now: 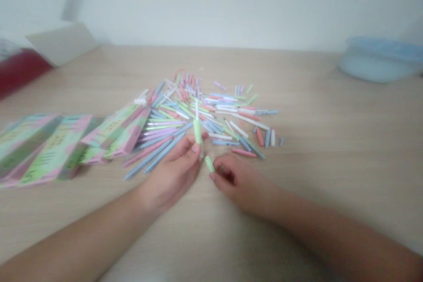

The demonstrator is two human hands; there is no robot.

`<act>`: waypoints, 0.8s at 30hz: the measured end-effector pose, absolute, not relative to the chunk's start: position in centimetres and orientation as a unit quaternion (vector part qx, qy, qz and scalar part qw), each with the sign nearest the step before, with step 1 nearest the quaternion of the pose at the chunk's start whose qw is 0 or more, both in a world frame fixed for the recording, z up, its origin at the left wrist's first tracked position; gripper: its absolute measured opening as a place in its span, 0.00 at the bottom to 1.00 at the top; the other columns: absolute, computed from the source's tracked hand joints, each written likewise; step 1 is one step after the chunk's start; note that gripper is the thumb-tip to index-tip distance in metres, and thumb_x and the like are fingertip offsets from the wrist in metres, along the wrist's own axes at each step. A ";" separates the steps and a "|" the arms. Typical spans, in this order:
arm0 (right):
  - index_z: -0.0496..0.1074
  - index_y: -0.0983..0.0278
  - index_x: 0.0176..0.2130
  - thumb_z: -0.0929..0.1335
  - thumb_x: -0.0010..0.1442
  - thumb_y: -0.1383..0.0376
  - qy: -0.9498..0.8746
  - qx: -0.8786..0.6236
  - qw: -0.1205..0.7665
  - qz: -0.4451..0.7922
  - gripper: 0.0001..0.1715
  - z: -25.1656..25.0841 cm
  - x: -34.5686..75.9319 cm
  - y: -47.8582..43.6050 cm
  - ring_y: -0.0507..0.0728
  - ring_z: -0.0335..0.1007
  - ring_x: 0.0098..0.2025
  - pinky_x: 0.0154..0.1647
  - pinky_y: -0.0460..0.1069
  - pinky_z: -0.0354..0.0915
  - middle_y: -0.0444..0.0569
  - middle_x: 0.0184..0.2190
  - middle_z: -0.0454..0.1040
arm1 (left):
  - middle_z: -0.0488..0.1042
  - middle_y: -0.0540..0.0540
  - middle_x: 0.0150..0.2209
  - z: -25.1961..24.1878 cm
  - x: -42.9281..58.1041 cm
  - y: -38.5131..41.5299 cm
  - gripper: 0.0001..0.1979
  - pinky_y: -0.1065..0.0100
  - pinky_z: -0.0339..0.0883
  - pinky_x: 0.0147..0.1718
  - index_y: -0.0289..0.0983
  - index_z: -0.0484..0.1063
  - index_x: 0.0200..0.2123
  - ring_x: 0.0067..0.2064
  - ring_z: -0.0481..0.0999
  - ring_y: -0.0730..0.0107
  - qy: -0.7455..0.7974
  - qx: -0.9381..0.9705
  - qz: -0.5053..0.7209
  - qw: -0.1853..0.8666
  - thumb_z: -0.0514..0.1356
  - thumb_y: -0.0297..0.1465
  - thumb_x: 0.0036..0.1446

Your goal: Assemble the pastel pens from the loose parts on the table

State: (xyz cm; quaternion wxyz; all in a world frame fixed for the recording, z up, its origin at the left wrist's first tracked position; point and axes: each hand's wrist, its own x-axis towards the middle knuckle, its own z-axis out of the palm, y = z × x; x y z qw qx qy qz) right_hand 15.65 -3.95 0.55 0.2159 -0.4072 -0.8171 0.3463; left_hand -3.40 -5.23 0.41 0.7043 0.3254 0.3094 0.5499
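My left hand pinches a green and white pen, held nearly upright over the table. Between the fingertips of my right hand is a short green pen cap, just to the right of the pen's lower end and apart from it. Beyond both hands lies a loose heap of pen parts in blue, pink, purple, green and white. Several long blue and pink pens rest beside my left hand. The picture is blurred, so the small details of the pen are not clear.
Several pink and green printed boxes lie at the left. A pale open flap and a dark red object are at the back left. A light blue bowl-like container stands at the back right, near the white wall.
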 end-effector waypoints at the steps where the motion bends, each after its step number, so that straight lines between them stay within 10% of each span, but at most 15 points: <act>1: 0.67 0.61 0.34 0.68 0.66 0.66 -0.808 -0.413 0.213 0.362 0.07 0.6 15.9 -3.9 0.52 0.63 0.29 0.31 0.48 0.58 0.40 0.27 0.68 | 0.76 0.46 0.53 0.4 -3.8 -4.8 0.11 0.67 0.67 0.57 0.40 0.77 0.47 0.58 0.73 0.65 0.315 0.327 0.559 0.693 0.69 0.34 0.63; 10: 0.74 0.59 0.42 0.69 0.68 0.60 -0.734 -0.418 0.353 0.401 0.06 2.3 20.1 -0.8 0.52 0.63 0.28 0.30 0.49 0.62 0.40 0.27 0.68 | 0.77 0.48 0.39 -0.8 -5.4 -3.4 0.14 0.73 0.71 0.37 0.38 0.72 0.41 0.41 0.76 0.71 0.401 0.429 0.470 0.658 0.69 0.41 0.63; 24: 0.74 0.60 0.34 0.68 0.60 0.71 -0.587 -0.486 0.512 0.395 0.06 4.2 22.1 0.9 0.50 0.57 0.21 0.20 0.46 0.51 0.39 0.18 0.65 | 0.76 0.49 0.37 -1.5 -5.3 -3.2 0.13 0.70 0.65 0.36 0.39 0.69 0.43 0.37 0.73 0.72 0.444 0.537 0.432 0.573 0.63 0.42 0.68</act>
